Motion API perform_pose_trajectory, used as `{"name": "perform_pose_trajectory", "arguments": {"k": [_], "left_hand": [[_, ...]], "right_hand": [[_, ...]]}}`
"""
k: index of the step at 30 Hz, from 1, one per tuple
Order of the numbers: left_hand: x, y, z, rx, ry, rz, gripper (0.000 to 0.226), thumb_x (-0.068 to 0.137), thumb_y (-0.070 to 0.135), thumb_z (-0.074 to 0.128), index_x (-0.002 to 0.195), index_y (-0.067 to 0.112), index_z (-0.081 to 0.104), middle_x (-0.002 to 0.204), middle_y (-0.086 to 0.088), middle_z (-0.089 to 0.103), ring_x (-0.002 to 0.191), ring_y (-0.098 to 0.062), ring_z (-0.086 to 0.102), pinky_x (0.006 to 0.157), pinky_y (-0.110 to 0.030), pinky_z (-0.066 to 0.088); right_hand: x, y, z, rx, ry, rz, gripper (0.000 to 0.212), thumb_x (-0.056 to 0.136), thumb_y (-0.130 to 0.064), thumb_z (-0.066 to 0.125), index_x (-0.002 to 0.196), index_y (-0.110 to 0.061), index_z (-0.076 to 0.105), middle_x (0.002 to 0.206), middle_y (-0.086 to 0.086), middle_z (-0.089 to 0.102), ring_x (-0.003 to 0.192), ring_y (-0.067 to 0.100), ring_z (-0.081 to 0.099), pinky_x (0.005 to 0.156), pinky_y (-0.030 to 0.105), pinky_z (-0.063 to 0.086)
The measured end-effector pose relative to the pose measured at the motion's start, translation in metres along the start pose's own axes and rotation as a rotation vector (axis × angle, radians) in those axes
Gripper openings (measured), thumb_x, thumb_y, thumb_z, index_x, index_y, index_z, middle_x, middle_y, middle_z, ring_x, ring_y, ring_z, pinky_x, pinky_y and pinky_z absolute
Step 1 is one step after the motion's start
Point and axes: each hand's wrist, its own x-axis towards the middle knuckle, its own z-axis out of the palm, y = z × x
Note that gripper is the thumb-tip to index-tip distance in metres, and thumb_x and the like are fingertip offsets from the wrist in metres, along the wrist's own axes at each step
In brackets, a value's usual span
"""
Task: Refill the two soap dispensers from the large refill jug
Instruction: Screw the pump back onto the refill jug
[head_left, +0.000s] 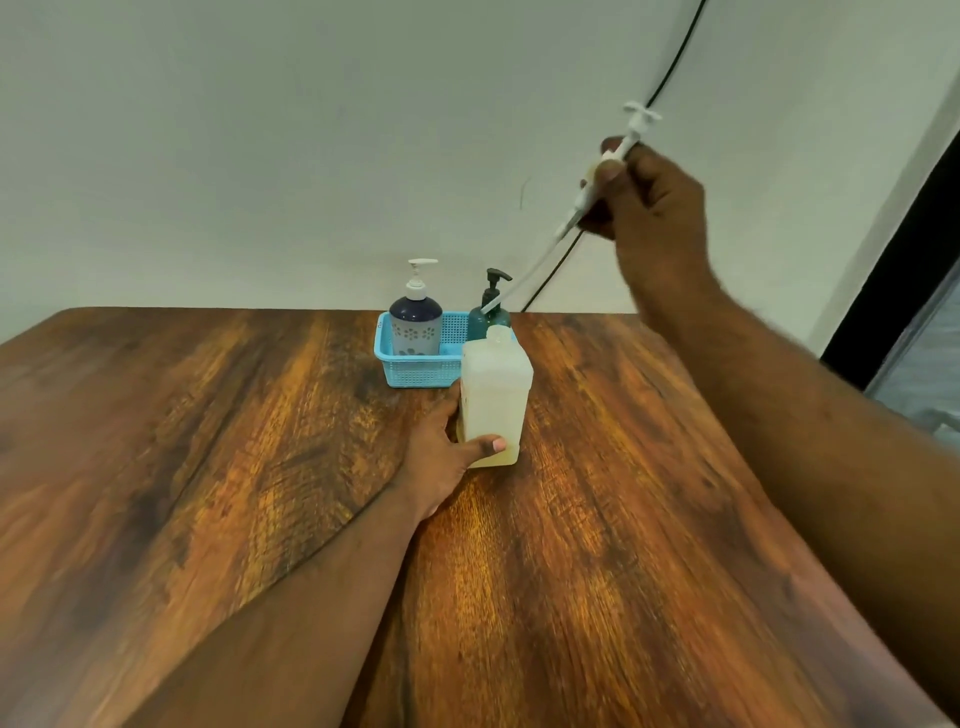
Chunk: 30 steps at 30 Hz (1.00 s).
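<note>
My left hand (441, 457) grips the refill jug (496, 402) low on its body, thumb curled across the near face and fingers wrapped round the far side. The jug is a translucent white square-sided container that stands upright on the wooden table (208, 467), with a little pale yellowish liquid showing at its base. Its neck is open at the top. I can read no label or writing on the faces turned towards me.

My right hand (649, 197) is raised well above the table, up and to the right of the jug. Its fingers and thumb pinch a white pump assembly (613, 161) by the stem, so the pump head points up to the right and the thin dip tube slants down to the left. The tube's tip hangs in the air in front of the green dispenser's neck, above the jug's neck.

Just behind the jug sits a light blue perforated basket (415, 371) that holds both soap dispensers. The left one is a white and navy dispenser (415, 325) with a flower print and a white pump. The right one is a dark green dispenser (491, 312) with a black pump, partly hidden by the jug. Neither shows a brand name that I can make out.

A black cable (675, 57) runs down the pale wall (260, 130) behind my right hand.
</note>
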Motion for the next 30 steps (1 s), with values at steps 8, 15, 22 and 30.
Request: {"name": "perform_pose_trajectory", "arguments": {"k": [8, 15, 22, 30], "left_hand": [[0.007, -0.007, -0.001, -0.003, -0.004, -0.018, 0.092, 0.072, 0.014, 0.086, 0.15, 0.028, 0.037, 0.135, 0.015, 0.053, 0.13, -0.009, 0.047, 0.106, -0.034, 0.044], [0.004, -0.004, -0.001, 0.001, -0.001, -0.015, 0.091, 0.075, 0.012, 0.084, 0.15, 0.027, 0.036, 0.119, 0.026, 0.052, 0.12, -0.002, 0.046, 0.089, -0.013, 0.044], [0.005, -0.007, 0.0, -0.038, 0.003, 0.007, 0.091, 0.072, 0.013, 0.086, 0.149, 0.027, 0.04, 0.135, 0.014, 0.056, 0.127, -0.007, 0.051, 0.094, -0.019, 0.048], [0.007, -0.008, 0.0, -0.016, 0.0, 0.001, 0.094, 0.068, 0.022, 0.089, 0.149, 0.026, 0.041, 0.138, 0.008, 0.057, 0.128, -0.01, 0.051, 0.107, -0.042, 0.047]], "right_hand": [[0.012, -0.003, -0.011, -0.134, -0.06, -0.041, 0.02, 0.098, -0.015, 0.053, 0.11, -0.003, 0.064, 0.085, 0.007, 0.063, 0.078, 0.017, 0.065, 0.079, 0.04, 0.06], [-0.004, 0.025, 0.018, -0.216, -0.165, 0.059, 0.015, 0.095, -0.018, 0.058, 0.107, -0.016, 0.066, 0.083, 0.003, 0.068, 0.077, 0.017, 0.067, 0.08, 0.041, 0.06], [-0.028, 0.064, 0.039, -0.471, -0.429, 0.258, 0.031, 0.09, -0.03, 0.064, 0.117, -0.015, 0.067, 0.109, -0.001, 0.071, 0.097, 0.013, 0.067, 0.088, 0.036, 0.056], [-0.045, 0.087, 0.03, -0.36, -0.316, 0.353, 0.045, 0.077, -0.033, 0.077, 0.116, -0.014, 0.064, 0.112, 0.0, 0.068, 0.102, 0.015, 0.064, 0.09, 0.034, 0.056]]}}
